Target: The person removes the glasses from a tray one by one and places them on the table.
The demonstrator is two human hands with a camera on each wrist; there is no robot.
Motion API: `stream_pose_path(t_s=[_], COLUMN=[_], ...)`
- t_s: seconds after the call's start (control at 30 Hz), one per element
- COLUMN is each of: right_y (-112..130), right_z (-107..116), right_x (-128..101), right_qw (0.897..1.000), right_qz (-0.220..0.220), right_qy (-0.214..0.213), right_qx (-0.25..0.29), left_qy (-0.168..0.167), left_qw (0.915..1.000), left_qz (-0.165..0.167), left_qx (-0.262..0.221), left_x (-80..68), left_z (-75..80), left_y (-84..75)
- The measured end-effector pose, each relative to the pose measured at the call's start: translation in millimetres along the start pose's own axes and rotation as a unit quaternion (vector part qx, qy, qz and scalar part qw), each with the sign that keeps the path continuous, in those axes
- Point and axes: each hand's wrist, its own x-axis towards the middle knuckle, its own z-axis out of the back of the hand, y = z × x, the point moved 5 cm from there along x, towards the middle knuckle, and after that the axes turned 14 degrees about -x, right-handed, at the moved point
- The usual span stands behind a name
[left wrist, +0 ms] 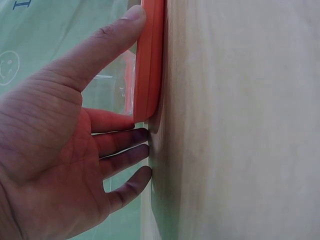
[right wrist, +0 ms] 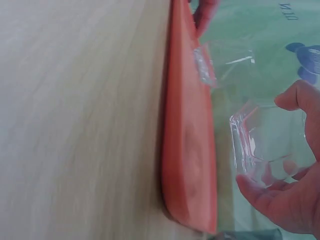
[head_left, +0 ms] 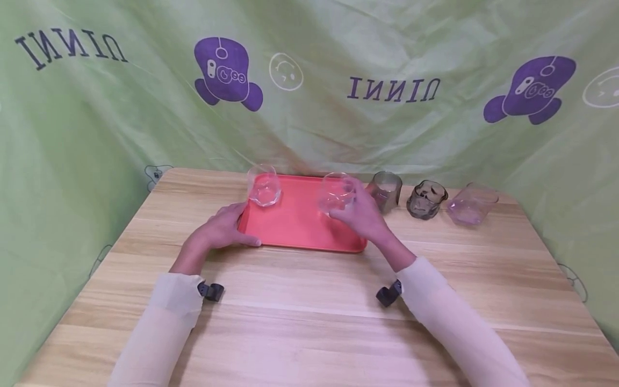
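In the head view a red tray (head_left: 295,220) lies on the wooden table. My left hand (head_left: 223,228) is at its front left corner, thumb on the front rim and fingers along the left side. The left wrist view shows those fingers (left wrist: 120,145) extended, their tips at the tabletop. My right hand (head_left: 360,209) holds a clear faceted glass (right wrist: 270,135) by its sides, thumb and fingers on opposite faces. That glass is raised over the tray's right half, a gap showing beneath its base. Another clear glass (head_left: 264,191) stands upright at the tray's back left.
Right of the tray stand a grey smoked glass (head_left: 389,191), partly behind my right hand, and a dark wavy glass (head_left: 427,200). Beyond them a pinkish clear glass (head_left: 471,205) sits. A green printed curtain (head_left: 309,129) borders the wooden table (head_left: 300,322) behind and at both sides.
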Motion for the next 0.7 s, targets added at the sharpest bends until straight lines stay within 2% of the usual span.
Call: stream_pose_path(t_s=[0.3, 0.4, 0.53, 0.7], right_y=[-5.0, -9.9, -21.5, -38.5], right_z=[36.6, 46.8, 59.0, 73.7], right_x=[-25.0, -33.3, -48.3, -68.4], right_qw=[0.999, 0.999, 0.999, 0.999], right_qz=[0.033, 0.039, 0.030, 0.006], right_qy=[-0.008, -0.009, -0.004, 0.009], right_qx=[-0.038, -0.029, -0.023, -0.040], left_qy=[0.001, 0.000, 0.002, 0.003], left_qw=[1.0000, 1.0000, 1.0000, 1.0000], left_qz=[-0.001, -0.003, -0.005, -0.009], left_qx=[0.000, -0.003, -0.007, -0.004], left_x=[-0.8, -1.5, -1.4, -0.7], left_z=[1.5, 2.1, 2.2, 2.1], left_y=[-2.5, -3.4, -3.6, -3.1])
